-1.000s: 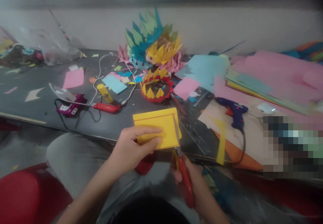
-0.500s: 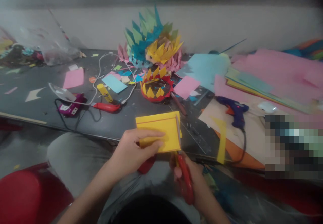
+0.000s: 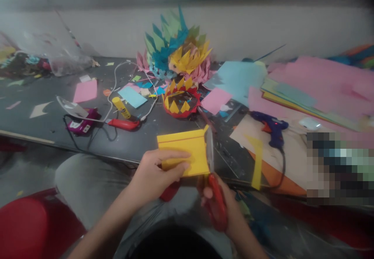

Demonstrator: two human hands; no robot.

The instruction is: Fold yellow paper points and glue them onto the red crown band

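My left hand [image 3: 163, 169] pinches a folded yellow paper [image 3: 184, 142] from the left, thumb and fingers on its face. A brownish line runs along the paper's upper edge. My right hand [image 3: 219, 200] is closed round the red handles of a pair of scissors [image 3: 217, 208]. Their blades point upward along the paper's right edge, and a small yellow tip stands up at the top right corner. Beyond the paper lies a red paper ring with yellow points [image 3: 181, 109].
A glue gun [image 3: 271, 124] rests at the right beside stacked coloured sheets [image 3: 318, 80]. On the left are a glue stick [image 3: 121, 108], a red-handled cutter [image 3: 124, 124] and a purple power strip [image 3: 84, 122] with cables. Spiky folded-paper pieces [image 3: 175, 48] stand at the back.
The scissors have shifted slightly right, their blades now just off the paper's right edge. A small corner of yellow paper sticks up there. My left hand has stayed still.
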